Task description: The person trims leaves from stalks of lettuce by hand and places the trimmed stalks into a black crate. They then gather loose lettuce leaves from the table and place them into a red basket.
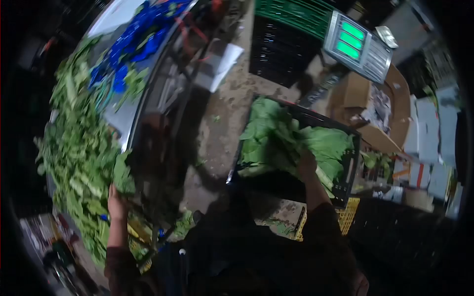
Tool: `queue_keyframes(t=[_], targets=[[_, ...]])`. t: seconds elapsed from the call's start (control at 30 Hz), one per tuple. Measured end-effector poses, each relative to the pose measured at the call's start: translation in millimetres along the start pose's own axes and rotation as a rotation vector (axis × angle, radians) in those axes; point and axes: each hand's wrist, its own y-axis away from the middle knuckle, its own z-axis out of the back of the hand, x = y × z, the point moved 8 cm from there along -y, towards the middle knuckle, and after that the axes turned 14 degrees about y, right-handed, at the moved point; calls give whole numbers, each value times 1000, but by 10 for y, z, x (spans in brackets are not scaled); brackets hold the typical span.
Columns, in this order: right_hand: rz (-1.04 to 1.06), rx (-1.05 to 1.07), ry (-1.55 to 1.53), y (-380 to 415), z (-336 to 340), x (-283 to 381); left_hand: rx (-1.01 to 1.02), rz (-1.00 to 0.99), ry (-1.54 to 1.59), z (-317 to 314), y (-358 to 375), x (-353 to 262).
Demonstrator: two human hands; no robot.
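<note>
On the left, a long heap of leafy greens [81, 158] covers the table. My left hand [117, 204] is at the heap's near edge, fingers stretched out, with a single broad leaf [123, 172] just above the fingertips. A black plastic crate [356, 163] stands to the right, holding bunches of large green leaves [269, 123]. My right hand [307, 165] reaches into this crate, its fingers closed around the stalk part of a leafy green bunch [328, 148]. Blur and the leaves partly hide those fingers.
Blue plastic bags [136, 44] lie on the table. A digital scale [355, 44] with lit green displays stands beyond the crate, near a cardboard box [353, 93]. Dark and green stacked crates [276, 47] stand at the back. A yellow crate [349, 217] shows below the black one.
</note>
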Motion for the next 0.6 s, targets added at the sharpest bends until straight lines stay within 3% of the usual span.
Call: queue_keyframes(t=[0.03,0.1,0.2,0.27,0.3,0.37,0.43,0.5,0.6], targets=[[78,39,-21,-38,116,183,-27,-48,32,-9,-22,24],[254,-146,-274,-66,436,594,-105,-46,-2,-20,29,92],[530,-149,-229,-118,1090,1579,-152,70,-27,-31,28,163],[595,72,-648,110,1706,2272,-146,40,-52,13,61,112],[744,4,-704,220,1995,2691,-190,-16,-90,55,85,92],[971,-178,-762,823,2775,3466,-255,-79,-108,138,141,119],[1069,-178,-683,1688,3504,4159,-402,-163,-98,306,274,182],[1289,-389,-596,2391,3829,4782,-462,-186,91,424,363,366],[1361,-469,-492,3129,3824,5578,-566,-180,187,785,616,752]])
